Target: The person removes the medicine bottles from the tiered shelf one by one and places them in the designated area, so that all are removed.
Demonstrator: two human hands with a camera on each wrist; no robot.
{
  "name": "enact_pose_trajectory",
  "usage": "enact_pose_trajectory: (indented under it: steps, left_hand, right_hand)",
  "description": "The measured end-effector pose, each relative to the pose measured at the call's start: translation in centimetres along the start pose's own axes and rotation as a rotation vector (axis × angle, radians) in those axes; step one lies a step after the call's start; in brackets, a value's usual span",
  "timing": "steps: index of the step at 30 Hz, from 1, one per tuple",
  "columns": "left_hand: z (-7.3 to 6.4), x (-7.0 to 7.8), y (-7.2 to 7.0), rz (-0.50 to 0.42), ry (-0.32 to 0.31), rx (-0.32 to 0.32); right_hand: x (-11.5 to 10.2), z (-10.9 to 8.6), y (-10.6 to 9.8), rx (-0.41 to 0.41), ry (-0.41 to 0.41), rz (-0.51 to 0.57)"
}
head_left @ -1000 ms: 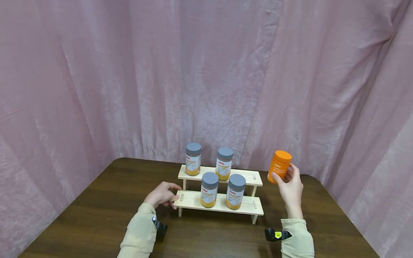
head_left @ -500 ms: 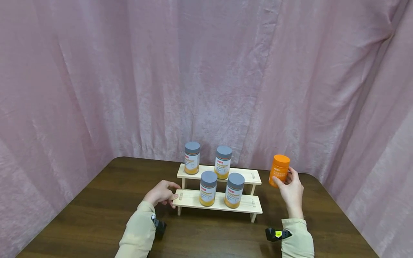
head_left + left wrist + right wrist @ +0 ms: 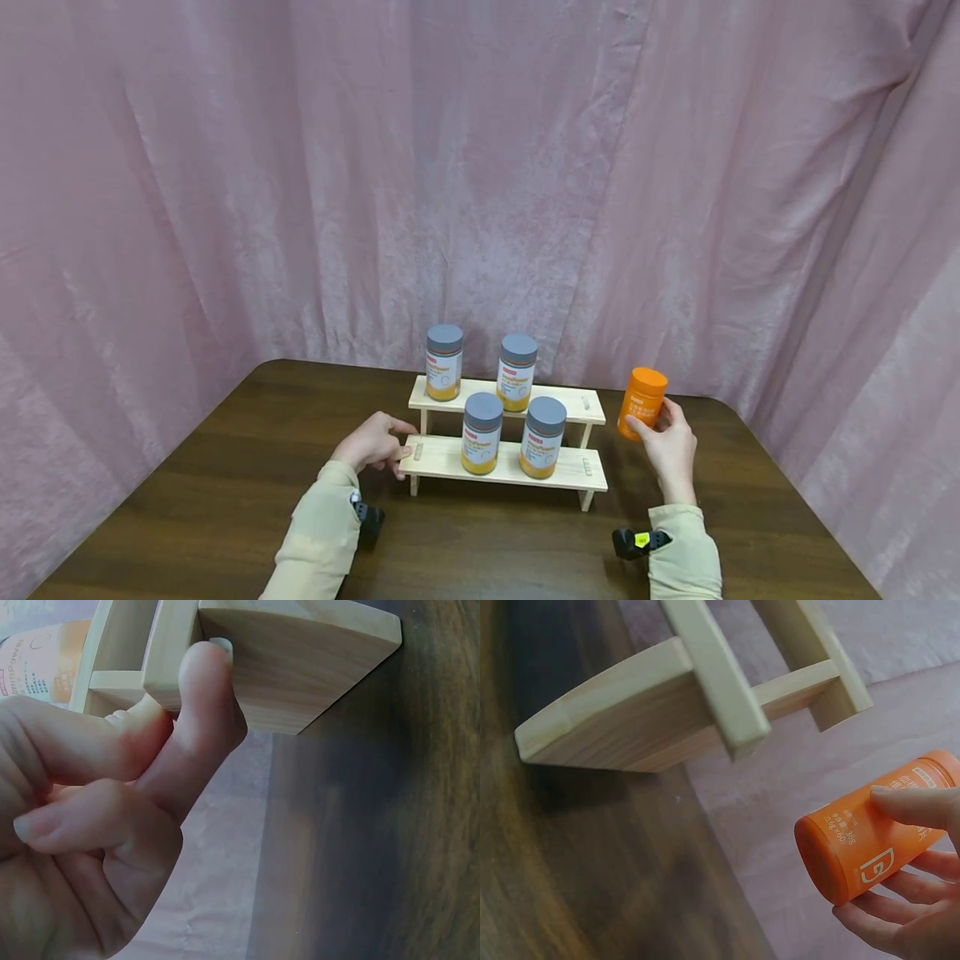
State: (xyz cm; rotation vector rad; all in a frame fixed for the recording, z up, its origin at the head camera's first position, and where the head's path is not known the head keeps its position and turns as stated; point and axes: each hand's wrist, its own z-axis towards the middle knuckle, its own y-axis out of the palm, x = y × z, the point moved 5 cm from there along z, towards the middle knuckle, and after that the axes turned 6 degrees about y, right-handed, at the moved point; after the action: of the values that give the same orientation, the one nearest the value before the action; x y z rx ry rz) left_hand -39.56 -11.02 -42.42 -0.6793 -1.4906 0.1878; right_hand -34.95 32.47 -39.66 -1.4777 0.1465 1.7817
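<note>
A two-tier wooden shelf stands on the table. My left hand pinches the left end of its lower board; in the left wrist view, thumb and a finger press against the wood. My right hand grips an orange bottle with an orange lid, held slightly tilted in the air to the right of the shelf. White lettering shows on the bottle in the right wrist view, its base pointing toward the shelf side. Thumb and fingers wrap around its body.
Two grey-lidded jars stand on the upper tier. Another two jars stand on the lower one, near its middle. Pink curtains hang behind the brown wooden table.
My right hand has lowered the orange bottle and brought it a little to the left. My left hand keeps its pinch on the shelf end. The head view has shifted slightly.
</note>
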Motion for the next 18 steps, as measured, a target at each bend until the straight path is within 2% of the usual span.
enact_pose_trajectory:
  steps: [5,11,18]
  left_hand:
    - [0.0,-0.6,0.1,-0.035,-0.009,0.011]
    - [0.4,-0.8,0.1,-0.083,0.003,0.015]
    - [0.2,-1.1,0.0,-0.101,-0.008,0.016]
  right_hand:
    - [0.8,-0.1,0.2,-0.029,0.033,-0.012]
    - [1.1,0.1,0.1,-0.018,0.017,-0.058]
    - [2.0,0.3,0.7,-0.087,0.04,-0.114]
